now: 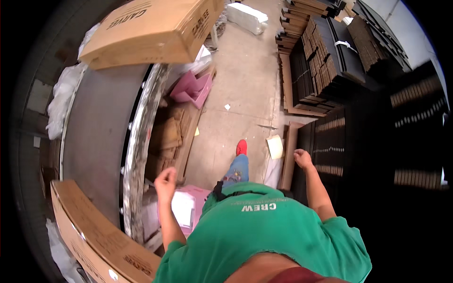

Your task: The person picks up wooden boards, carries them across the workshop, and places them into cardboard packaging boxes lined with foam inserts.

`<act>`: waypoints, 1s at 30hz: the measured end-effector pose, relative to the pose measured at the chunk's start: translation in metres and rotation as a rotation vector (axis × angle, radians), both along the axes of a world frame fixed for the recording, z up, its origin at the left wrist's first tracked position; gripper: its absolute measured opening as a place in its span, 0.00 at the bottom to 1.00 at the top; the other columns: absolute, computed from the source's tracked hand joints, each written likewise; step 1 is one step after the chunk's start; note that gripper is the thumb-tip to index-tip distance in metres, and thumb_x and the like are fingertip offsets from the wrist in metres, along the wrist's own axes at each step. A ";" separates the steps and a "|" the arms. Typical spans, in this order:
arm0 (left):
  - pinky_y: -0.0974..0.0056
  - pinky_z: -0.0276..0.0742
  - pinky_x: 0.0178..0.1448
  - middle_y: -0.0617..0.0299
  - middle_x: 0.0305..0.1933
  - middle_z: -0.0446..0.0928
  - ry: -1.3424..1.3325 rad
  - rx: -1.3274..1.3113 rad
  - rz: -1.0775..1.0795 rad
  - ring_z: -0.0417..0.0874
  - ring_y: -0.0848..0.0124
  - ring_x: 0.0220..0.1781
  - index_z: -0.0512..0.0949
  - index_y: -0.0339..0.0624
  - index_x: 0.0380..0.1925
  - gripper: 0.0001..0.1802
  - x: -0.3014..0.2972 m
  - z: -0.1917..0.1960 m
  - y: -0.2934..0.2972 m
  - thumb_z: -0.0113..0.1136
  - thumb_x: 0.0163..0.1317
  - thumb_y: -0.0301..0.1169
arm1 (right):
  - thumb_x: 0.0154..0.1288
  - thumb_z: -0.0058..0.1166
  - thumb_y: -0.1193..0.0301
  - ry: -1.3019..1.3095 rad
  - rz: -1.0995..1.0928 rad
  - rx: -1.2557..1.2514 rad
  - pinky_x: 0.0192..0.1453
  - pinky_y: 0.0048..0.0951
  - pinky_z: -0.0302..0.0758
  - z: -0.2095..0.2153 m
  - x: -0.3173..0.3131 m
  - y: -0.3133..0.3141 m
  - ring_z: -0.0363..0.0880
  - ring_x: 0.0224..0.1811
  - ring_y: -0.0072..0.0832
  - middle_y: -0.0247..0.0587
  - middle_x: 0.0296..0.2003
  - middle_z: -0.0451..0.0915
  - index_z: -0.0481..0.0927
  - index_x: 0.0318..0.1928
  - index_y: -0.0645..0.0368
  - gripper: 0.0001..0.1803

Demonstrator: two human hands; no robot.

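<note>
My left hand (166,185) hangs beside the conveyor on the left, its fingers curled in with nothing showing in them. Below it is a pink box (200,194) with white sheets (183,208). My right hand (303,159) is loosely closed too, and I see nothing in it. It is nearest to the brown cardboard edge (289,155) beside the stacked black panels (330,146). Both arms are held out from my body, apart from each other.
A conveyor (101,137) carries a large carton (141,33) at its far end and another carton (101,236) at its near end. A pink open bin (192,89) and a white wrapped block (247,19) line the aisle (236,85). Strapped panel stacks (325,52) rise at right.
</note>
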State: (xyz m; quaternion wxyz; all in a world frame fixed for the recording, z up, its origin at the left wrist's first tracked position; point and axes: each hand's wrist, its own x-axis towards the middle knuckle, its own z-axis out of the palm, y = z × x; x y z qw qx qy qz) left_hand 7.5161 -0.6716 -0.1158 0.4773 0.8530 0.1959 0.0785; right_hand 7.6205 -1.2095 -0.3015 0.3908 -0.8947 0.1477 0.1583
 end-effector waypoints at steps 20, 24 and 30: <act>0.60 0.55 0.63 0.48 0.57 0.63 0.004 0.765 -0.251 0.63 0.61 0.61 0.60 0.37 0.57 0.30 0.701 0.235 -0.046 0.56 0.55 0.30 | 0.50 0.50 0.68 0.699 0.602 -0.384 0.38 0.35 0.75 -0.065 0.555 -0.086 0.77 0.34 0.40 0.49 0.31 0.78 0.79 0.28 0.60 0.09; 0.63 0.63 0.57 0.48 0.52 0.69 0.438 0.650 -0.295 0.69 0.63 0.54 0.65 0.39 0.54 0.27 0.759 0.265 -0.020 0.58 0.54 0.34 | 0.50 0.46 0.64 0.124 0.603 -0.259 0.40 0.42 0.71 -0.052 0.777 -0.056 0.74 0.34 0.49 0.54 0.30 0.77 0.78 0.25 0.61 0.13; 0.71 0.69 0.44 0.56 0.38 0.75 0.545 0.316 -0.123 0.74 0.73 0.40 0.67 0.41 0.53 0.24 0.917 0.290 0.016 0.57 0.56 0.33 | 0.51 0.50 0.66 0.016 0.701 0.016 0.42 0.35 0.72 0.029 1.058 0.060 0.76 0.37 0.42 0.49 0.32 0.78 0.79 0.34 0.58 0.12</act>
